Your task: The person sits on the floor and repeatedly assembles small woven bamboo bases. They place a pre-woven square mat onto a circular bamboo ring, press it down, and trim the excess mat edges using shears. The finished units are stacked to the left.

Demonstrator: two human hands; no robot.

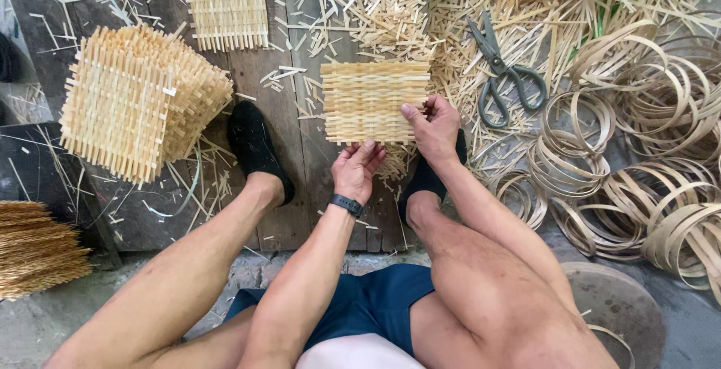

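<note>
Both hands, the left hand [357,170] and right hand [434,127], are gripping the small square woven pale bamboo mat [373,100] by its near edge.

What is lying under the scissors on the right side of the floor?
The scissors lie on a heap of loose bamboo strips. The floor beneath that heap is covered, so it cannot be seen.
</note>
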